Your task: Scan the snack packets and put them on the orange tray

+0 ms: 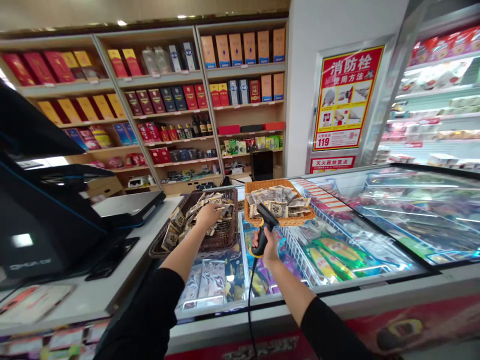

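My left hand is over the dark brown wicker basket, its fingers curled onto a small packaged snack among several wrapped packets; the fingertips are partly hidden. A black handheld barcode scanner with yellow trim is gripped in my right hand, my fingers wrapped round its handle. From the scanner a black cable hangs down over the freezer's front. Just behind the scanner, a light orange wicker basket holds more wrapped packets.
Both baskets rest on a glass-topped chest freezer with packaged goods inside. To the left, a counter carries a scale and a dark checkout machine. Shelves of boxed goods line the back wall.
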Available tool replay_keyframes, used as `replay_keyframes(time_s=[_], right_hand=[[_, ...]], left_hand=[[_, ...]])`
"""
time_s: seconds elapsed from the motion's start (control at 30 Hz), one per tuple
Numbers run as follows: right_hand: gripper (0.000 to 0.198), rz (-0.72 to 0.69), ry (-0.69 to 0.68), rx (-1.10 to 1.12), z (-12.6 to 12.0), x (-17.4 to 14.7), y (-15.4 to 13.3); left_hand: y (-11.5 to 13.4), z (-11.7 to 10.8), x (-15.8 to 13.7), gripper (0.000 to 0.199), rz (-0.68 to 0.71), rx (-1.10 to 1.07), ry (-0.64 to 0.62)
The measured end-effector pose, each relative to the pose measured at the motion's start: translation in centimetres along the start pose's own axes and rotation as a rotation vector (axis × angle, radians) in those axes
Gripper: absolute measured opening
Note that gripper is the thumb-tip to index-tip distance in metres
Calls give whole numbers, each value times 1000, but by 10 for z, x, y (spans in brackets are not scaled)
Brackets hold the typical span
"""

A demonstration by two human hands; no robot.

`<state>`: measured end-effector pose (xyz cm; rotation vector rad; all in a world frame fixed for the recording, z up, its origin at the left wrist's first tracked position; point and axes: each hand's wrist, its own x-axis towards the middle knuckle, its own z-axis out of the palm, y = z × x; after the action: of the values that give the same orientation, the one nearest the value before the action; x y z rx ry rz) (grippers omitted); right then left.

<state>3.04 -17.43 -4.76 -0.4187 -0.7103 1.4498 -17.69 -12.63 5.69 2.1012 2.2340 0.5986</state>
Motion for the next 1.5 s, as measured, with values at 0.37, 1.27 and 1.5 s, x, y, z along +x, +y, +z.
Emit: replay_keyframes(time_s=[0.37, 1.27, 1.5], right_hand=[[39, 176, -141, -101, 6, -10, 26], [29, -50, -263, -572, 7, -26, 20], [32, -7, -245, -519, 9, -28, 19]], left_hand=[[-50, 19, -19, 63, 12, 215, 55], [-58, 45, -19, 51, 5, -1278, -105], [-58, 46, -18, 51, 53, -1210, -112]])
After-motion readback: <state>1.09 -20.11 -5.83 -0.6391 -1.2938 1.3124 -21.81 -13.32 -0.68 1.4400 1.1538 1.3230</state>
